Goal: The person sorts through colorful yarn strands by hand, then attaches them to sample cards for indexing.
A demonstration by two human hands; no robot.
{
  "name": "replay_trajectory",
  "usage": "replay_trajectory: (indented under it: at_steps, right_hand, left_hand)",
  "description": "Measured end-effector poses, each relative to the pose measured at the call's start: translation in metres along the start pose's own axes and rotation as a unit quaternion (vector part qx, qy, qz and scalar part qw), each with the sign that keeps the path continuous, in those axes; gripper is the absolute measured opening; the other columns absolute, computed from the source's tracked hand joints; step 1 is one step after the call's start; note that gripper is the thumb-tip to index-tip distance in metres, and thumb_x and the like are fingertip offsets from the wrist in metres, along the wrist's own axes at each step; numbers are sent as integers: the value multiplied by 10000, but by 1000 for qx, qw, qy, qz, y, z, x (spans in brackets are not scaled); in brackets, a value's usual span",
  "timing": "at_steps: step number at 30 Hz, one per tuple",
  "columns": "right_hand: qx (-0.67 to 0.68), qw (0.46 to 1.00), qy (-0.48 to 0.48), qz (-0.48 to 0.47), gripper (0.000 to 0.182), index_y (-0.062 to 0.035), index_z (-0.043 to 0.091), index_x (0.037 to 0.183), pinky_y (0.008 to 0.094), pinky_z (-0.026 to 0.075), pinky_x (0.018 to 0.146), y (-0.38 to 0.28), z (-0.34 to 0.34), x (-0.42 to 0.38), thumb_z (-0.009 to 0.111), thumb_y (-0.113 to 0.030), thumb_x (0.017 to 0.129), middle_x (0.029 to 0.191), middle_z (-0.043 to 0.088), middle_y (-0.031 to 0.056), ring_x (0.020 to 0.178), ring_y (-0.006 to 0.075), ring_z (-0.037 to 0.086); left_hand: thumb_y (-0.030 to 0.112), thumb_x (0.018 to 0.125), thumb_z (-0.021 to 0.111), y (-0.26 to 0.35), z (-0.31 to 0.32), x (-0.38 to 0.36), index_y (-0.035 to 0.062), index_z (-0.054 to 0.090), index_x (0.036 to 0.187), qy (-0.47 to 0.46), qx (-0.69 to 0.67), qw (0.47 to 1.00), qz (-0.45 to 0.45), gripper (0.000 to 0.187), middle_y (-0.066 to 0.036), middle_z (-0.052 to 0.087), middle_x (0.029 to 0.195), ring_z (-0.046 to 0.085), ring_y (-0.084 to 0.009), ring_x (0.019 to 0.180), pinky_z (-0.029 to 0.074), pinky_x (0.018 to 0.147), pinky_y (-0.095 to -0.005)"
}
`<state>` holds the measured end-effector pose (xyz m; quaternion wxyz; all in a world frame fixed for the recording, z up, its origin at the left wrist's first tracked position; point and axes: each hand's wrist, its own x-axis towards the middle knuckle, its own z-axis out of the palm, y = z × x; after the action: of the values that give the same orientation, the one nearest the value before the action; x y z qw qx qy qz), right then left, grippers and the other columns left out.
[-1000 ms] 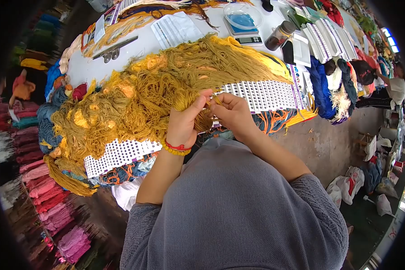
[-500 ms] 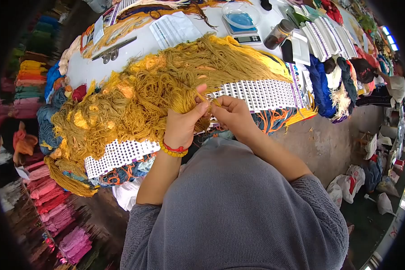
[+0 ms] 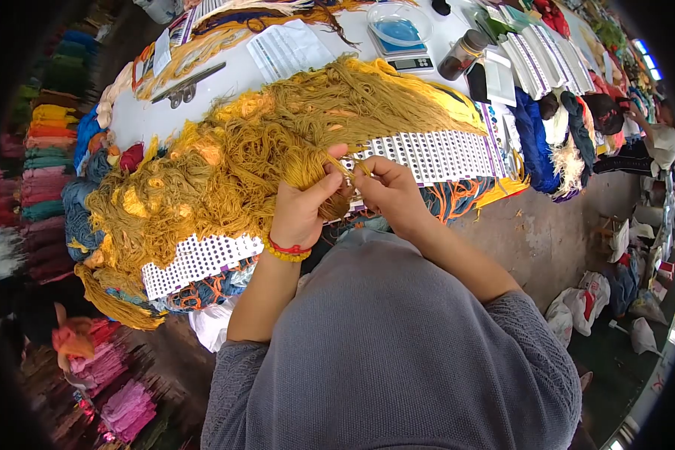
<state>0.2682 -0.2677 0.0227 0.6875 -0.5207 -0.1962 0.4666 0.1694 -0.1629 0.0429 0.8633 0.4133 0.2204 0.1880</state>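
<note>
My left hand (image 3: 307,202) is closed around a bundle of mustard-yellow yarn (image 3: 302,169) in front of my body. Close beside it, my right hand (image 3: 387,189) pinches strands of the same yarn between thumb and forefinger. The fingertips of both hands almost meet. Under and beyond them spreads a large heap of tangled olive-gold yarn (image 3: 255,154). White cards with rows of punched holes (image 3: 427,154) lie at its near edge on the right, and more punched cards (image 3: 195,262) lie at the left.
On the white table (image 3: 232,82) are a paper sheet (image 3: 289,49), a clipboard (image 3: 189,84), a scale with a clear dish (image 3: 401,37) and a dark jar (image 3: 462,55). Blue skeins (image 3: 536,142) hang at the right edge. Another person (image 3: 656,142) is at far right. Plastic bags (image 3: 581,300) lie on the floor.
My right hand's fingertips have shifted slightly, still at the yarn. My left hand keeps its hold. At the lower left, an orange-red bundle near another person has moved down and right.
</note>
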Motion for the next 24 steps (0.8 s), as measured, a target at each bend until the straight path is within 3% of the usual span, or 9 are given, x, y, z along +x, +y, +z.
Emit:
replay_trajectory:
  at_steps: [3,7,10,15,17,24]
  right_hand:
    - [-18,1000,10,17,127,-37,525,755,166,293,433,1,-3,0,518,-125,847,619,500,-41,501,2,390]
    - [74,997,3,36,119,-41,518,759,177,289,414,-5,0,-1,508,-123,844,590,493,-13,460,26,386]
    - [113,991,-18,68,84,-33,521,783,188,280,403,-1,-3,0,498,-100,827,581,478,0,439,45,369]
    - [102,987,-66,102,84,-21,541,804,201,256,397,0,-6,0,501,-94,812,548,436,-6,422,55,323]
    - [111,981,-88,136,97,-43,533,744,209,259,393,-2,-7,1,543,-123,798,533,426,-20,428,51,331]
    - [177,967,-75,168,117,-34,543,758,204,215,400,-4,-9,0,510,-131,814,506,339,-34,407,54,260]
  left_hand:
    - [41,801,536,-1,-6,2,-56,512,1079,6,-26,1000,-9,296,-6,522,750,502,-100,681,425,640,-237]
    - [72,818,514,-6,-20,4,-80,549,1001,-17,-89,995,-50,241,-10,509,681,496,-104,669,406,637,-232]
    - [80,824,510,-4,-13,2,-84,564,971,-1,-38,999,-34,227,-7,500,645,487,-98,650,394,628,-223]
    - [99,832,510,-4,-11,2,-79,573,956,6,-26,999,-26,226,0,487,628,471,-94,611,388,580,-224]
    - [103,835,509,-1,-9,2,-78,570,961,4,-31,999,-33,229,2,482,621,467,-93,594,386,565,-223]
    - [167,866,477,-3,-14,3,-48,564,953,-34,-39,995,-80,247,11,440,598,426,-89,532,376,558,-215]
